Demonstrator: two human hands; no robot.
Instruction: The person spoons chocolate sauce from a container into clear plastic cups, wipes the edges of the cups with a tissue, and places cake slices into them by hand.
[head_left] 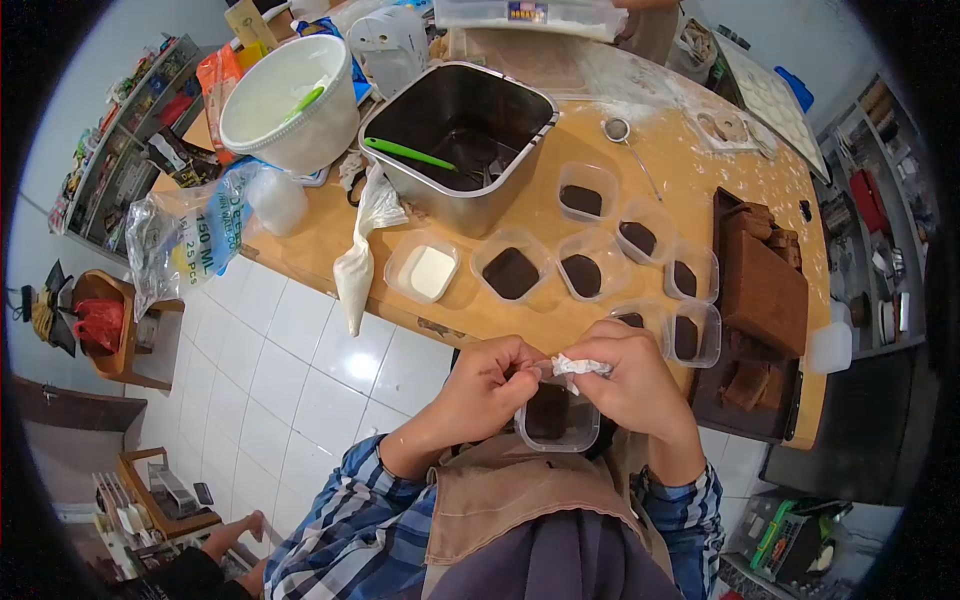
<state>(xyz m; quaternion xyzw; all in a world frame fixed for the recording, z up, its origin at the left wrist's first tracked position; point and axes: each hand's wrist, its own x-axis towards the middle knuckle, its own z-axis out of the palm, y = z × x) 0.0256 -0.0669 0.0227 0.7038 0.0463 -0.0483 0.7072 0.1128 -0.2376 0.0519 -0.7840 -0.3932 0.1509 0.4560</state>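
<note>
Just in front of my body is a small clear plastic container with a dark brown layer inside. My left hand pinches its far rim between thumb and fingers. In my right hand, a crumpled white tissue is gripped and held against the same rim, close to the left fingertips. Similar containers stand on the table beyond my hands, among them one with a dark layer and one with a creamy white filling. A filled white piping bag lies to the left, its tip over the table edge.
A metal tub with dark residue and a green spatula stands behind the containers, beside a white bowl. Brown cake slabs lie on a dark tray at right. A small strainer rests farther back. Another person's leg shows lower left.
</note>
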